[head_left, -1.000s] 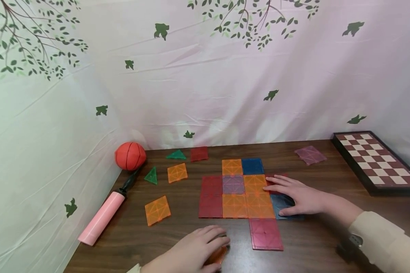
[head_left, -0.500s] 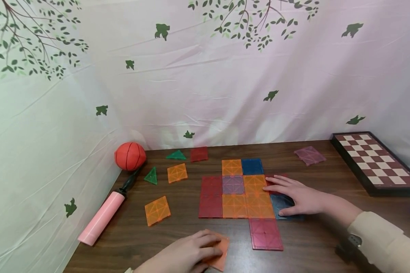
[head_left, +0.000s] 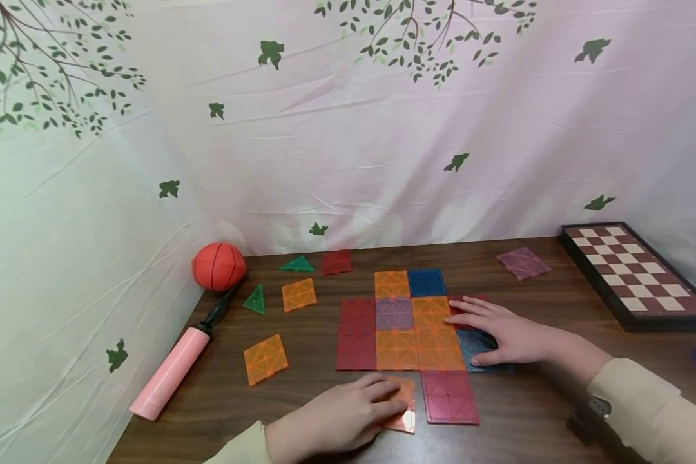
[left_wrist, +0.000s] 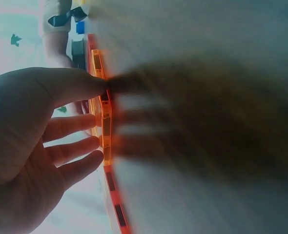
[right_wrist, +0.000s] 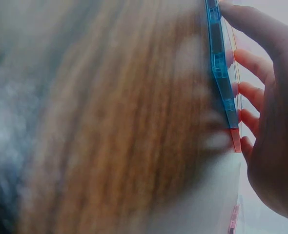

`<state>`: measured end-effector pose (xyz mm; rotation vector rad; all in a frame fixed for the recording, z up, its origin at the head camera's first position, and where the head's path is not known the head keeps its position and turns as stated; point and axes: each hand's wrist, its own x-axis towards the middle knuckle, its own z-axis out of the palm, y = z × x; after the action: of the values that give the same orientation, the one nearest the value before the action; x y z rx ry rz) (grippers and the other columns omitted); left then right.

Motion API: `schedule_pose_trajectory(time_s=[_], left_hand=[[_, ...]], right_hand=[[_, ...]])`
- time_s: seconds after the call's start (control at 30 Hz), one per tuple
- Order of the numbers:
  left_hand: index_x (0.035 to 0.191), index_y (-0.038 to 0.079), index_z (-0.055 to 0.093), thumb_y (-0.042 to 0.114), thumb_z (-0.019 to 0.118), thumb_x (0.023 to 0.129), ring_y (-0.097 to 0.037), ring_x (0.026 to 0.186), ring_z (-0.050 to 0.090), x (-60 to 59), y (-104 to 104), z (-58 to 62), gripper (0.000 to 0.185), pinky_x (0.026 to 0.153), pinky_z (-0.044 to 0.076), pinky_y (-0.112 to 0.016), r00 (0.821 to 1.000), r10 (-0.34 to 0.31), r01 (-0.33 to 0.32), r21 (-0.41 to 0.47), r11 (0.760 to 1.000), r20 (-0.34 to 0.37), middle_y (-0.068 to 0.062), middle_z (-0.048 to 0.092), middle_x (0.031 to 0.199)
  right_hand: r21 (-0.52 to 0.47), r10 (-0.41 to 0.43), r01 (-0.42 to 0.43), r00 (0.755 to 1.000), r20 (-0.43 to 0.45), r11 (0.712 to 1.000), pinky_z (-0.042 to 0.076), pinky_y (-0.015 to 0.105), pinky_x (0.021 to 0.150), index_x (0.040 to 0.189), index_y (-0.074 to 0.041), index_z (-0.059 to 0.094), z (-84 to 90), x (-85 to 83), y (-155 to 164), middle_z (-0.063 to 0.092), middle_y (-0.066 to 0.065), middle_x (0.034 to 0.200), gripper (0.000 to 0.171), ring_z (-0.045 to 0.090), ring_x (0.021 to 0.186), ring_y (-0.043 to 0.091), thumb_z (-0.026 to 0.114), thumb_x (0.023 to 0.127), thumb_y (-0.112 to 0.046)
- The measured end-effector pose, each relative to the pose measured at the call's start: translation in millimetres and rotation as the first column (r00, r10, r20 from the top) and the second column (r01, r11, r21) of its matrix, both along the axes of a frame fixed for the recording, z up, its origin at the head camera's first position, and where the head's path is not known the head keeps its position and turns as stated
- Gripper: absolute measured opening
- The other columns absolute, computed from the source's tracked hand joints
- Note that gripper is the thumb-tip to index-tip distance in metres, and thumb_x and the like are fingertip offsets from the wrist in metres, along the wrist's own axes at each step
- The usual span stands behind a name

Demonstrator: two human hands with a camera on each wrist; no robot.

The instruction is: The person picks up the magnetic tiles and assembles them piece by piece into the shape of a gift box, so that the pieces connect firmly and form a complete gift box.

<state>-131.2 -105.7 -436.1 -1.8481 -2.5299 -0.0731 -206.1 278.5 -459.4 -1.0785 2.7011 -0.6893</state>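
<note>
A person's left hand (head_left: 336, 415) presses flat fingers on an orange square tile (head_left: 403, 405), held just below the tile mosaic (head_left: 397, 328) beside its pink tile (head_left: 449, 398); the right hand (head_left: 501, 335), fingers relaxed, steadies the mosaic's blue tile (head_left: 475, 345).

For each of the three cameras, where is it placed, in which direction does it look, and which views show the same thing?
Head: above, facing forward and down at the dark wooden table; both hands and sleeves show.
Left wrist: low at table level, facing the left hand pressing a translucent orange square tile edge-on.
Right wrist: low, facing the right hand on a translucent blue square tile.
Shared: the head view also shows both tiles, orange and blue.
</note>
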Motion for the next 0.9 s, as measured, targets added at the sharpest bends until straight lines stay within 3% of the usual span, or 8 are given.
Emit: schedule_pose_trajectory(time_s=[0.33,0.63,0.77,0.9], left_hand=[[0.147,0.017,0.056,0.030,0.062,0.103,-0.023,0.136,0.047,-7.2,12.9,-0.2,0.047,0.106,0.044,-0.030,0.998,0.035,-0.034,-0.037,0.999,0.050,-0.009,0.050,0.150],[0.150,0.015,0.051,0.051,0.060,0.099,-0.020,0.136,0.045,-13.7,47.3,0.1,0.063,0.111,0.038,-0.030,0.993,0.099,-0.104,-0.090,0.990,-0.056,-0.008,0.048,0.152],[0.154,0.016,0.047,0.059,0.056,0.098,-0.022,0.140,0.041,-14.5,61.7,-1.8,0.071,0.112,0.037,-0.032,0.992,0.117,-0.121,-0.134,0.984,-0.041,-0.007,0.044,0.154],[0.151,0.015,0.050,0.061,0.055,0.097,-0.022,0.135,0.046,-13.4,69.0,-2.9,0.071,0.111,0.039,-0.031,0.991,0.107,-0.117,-0.141,0.983,-0.080,-0.007,0.049,0.149]], right_hand=[[0.004,0.002,-0.002,1.000,-0.006,1.000,0.021,0.076,0.107,0.154,-0.023,0.046,-1.3,-0.6,-0.6,0.030,0.014,0.164,0.077,0.019,0.148,0.047,0.070,0.090,-0.057],[-0.014,-0.016,0.017,0.999,0.047,1.000,0.025,0.076,0.105,0.154,-0.020,0.047,4.5,-0.1,-0.1,0.031,0.017,0.162,0.076,0.021,0.146,0.050,0.071,0.091,-0.054],[-0.036,-0.147,0.149,0.987,0.069,0.988,0.036,0.072,0.102,0.153,-0.013,0.046,13.0,3.8,0.9,0.040,0.022,0.155,0.077,0.034,0.139,0.049,0.073,0.091,-0.049],[-0.042,-0.355,0.360,0.930,0.092,0.932,0.046,0.065,0.096,0.151,-0.002,0.043,24.0,13.5,2.7,0.052,0.029,0.142,0.076,0.051,0.125,0.047,0.072,0.095,-0.044]])
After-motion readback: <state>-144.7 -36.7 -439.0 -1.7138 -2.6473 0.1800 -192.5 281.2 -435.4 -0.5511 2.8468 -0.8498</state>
